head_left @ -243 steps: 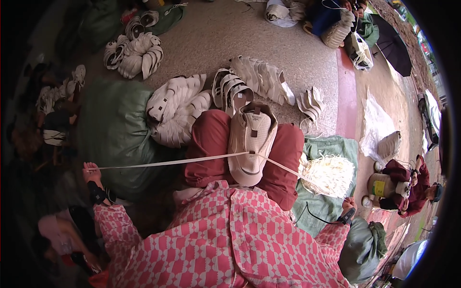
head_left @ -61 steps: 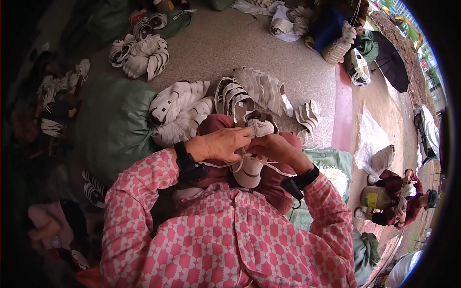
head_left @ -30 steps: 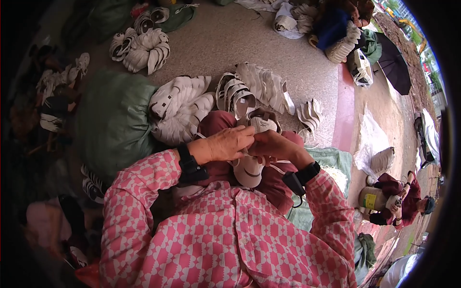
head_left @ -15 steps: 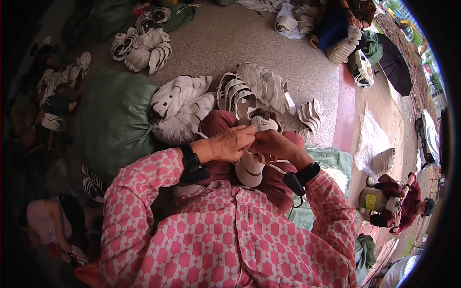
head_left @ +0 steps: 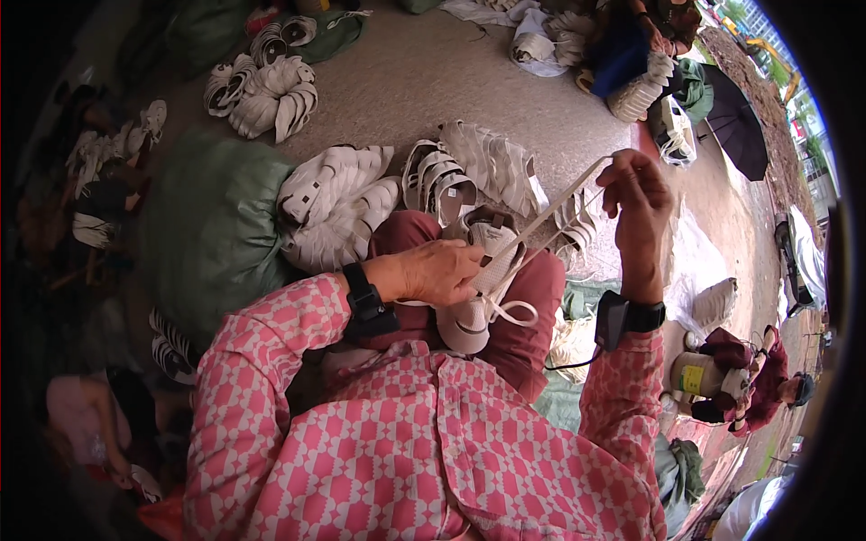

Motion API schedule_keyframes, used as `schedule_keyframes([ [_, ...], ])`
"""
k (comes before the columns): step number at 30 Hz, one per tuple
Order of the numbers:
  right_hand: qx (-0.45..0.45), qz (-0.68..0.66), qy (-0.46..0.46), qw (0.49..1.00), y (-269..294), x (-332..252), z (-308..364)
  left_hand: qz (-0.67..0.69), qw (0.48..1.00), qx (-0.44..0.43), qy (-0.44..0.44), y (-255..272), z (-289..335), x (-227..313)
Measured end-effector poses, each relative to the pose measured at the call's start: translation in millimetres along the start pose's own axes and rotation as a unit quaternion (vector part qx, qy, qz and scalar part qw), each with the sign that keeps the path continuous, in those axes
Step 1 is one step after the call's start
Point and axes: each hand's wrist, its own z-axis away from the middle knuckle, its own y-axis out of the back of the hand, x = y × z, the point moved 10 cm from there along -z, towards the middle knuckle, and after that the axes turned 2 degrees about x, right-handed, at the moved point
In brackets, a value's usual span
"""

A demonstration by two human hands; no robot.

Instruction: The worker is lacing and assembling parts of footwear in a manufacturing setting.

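A cream shoe upper rests across my lap, its toe toward my body. My left hand is closed on the shoe's side, near the eyelets. Raised out to the right, my right hand pinches a pale flat shoelace. The lace runs taut from those fingers down to the shoe. A loose loop of lace hangs beside the toe, over my right thigh.
Nested shoe uppers lie ahead, left of my knees, against a big green sack. More stacked uppers stand beyond my knees. A black umbrella leans at far right. Other people sit around.
My right hand has swung up and to the right from the shoe, drawing the lace out long. My left hand has stayed at the shoe.
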Motion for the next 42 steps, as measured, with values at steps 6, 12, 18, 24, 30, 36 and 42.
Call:
schedule_keyframes([
  [6,-0.087,0.026,-0.090,0.992,-62,12,37,0.169,0.975,0.030,0.141,25,1,-12],
  [12,-0.118,0.070,-0.047,0.989,-88,-3,57,0.339,0.910,0.222,0.091,88,-20,2],
  [18,-0.084,0.140,0.050,0.985,-93,-27,59,0.481,0.823,0.252,0.170,87,-22,0],
  [24,-0.087,0.041,-0.071,0.993,-99,5,71,0.424,0.839,0.270,0.208,81,-16,1],
  [30,-0.084,0.157,-0.014,0.984,-98,10,70,0.548,0.797,0.193,0.164,57,-26,5],
  [36,-0.099,0.109,0.010,0.989,-102,9,76,0.559,0.788,0.187,0.179,44,-22,-5],
  [42,-0.140,0.000,-0.179,0.974,-103,42,79,0.498,0.830,0.175,0.181,43,-18,-6],
])
